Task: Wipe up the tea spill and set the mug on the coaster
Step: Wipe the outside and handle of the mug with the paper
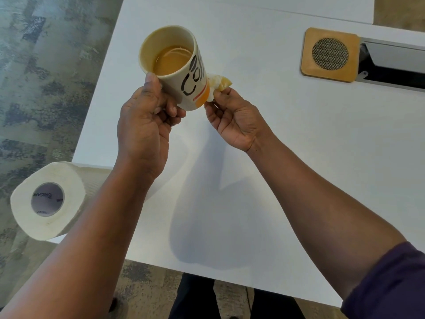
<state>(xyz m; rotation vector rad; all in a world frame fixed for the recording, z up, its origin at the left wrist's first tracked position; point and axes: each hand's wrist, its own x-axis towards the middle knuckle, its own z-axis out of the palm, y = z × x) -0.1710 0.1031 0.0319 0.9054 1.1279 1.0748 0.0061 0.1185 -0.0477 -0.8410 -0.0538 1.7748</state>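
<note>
My left hand [147,120] grips a cream mug [177,65] with black lettering and an orange base, holding it tilted above the white table [287,146]. Amber tea fills its lower part. My right hand [232,118] pinches a crumpled, tea-stained wad of paper towel [218,83] against the mug's bottom edge. A square wooden coaster [330,55] with a round mesh centre lies on the table at the far right, bare. No spill shows on the tabletop from here.
A paper towel roll [48,201] lies on its side at the table's near left corner, partly over the edge. A cable slot with a grey flap [391,63] sits just right of the coaster. Patterned carpet surrounds the table.
</note>
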